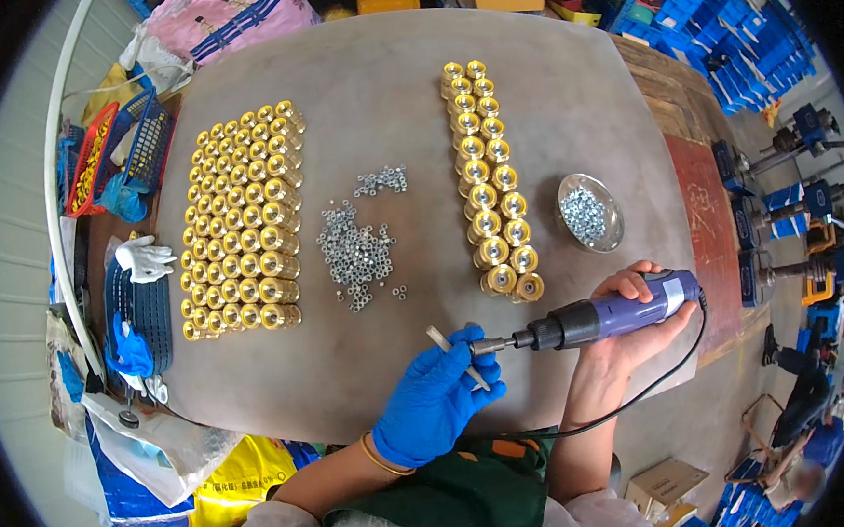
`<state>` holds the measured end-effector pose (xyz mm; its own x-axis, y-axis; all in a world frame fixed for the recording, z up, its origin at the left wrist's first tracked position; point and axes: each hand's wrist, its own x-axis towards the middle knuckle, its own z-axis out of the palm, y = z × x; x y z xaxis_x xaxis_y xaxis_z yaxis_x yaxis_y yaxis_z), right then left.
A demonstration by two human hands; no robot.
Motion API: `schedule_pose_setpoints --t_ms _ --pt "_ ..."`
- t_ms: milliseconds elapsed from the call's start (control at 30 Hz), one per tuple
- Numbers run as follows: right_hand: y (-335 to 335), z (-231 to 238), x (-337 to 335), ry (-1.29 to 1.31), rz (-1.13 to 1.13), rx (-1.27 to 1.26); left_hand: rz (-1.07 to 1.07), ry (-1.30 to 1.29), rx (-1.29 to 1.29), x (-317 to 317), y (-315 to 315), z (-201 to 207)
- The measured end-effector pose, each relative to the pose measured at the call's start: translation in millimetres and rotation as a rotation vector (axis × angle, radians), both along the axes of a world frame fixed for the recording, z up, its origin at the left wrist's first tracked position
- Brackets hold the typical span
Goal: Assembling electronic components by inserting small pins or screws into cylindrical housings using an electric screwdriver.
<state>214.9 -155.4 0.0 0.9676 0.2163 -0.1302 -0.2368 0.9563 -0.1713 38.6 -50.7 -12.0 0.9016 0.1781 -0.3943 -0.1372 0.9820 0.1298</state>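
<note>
My right hand (628,340), bare, is wrapped round the body of a purple and black electric screwdriver (580,322) that lies level, pointing left. Its metal socket bit (490,346) reaches the fingers of my left hand (432,403), which wears a blue glove. Those fingers are closed on a thin pale stick (439,339) that slants across just by the socket's tip; whether they also grip the socket is hard to see. Beyond my hands stands a double row of brass cylindrical fittings (484,197). Loose metal nuts (356,253) lie in a heap left of it.
A metal bowl (615,215) of nuts stands right of the double row. Many more brass fittings (240,217) fill a block at the table's left. Baskets (146,135) and a white glove (144,259) sit past the left edge. The tool's black cord (675,369) loops down right.
</note>
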Motion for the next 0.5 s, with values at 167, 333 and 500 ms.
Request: schedule_pose_setpoints --t_ms 167,333,500 --pt "1.9 -4.9 1.6 0.004 -0.013 -0.029 -0.064 -0.044 -0.058 4.1 2.0 3.1" --pt "4.3 -9.3 2.3 0.079 0.041 0.112 -0.235 -0.070 -0.081 12.0 14.9 9.5" --pt "-10.8 -17.7 13.3 0.073 0.032 0.087 -0.413 0.194 1.066 22.3 60.2 15.1"
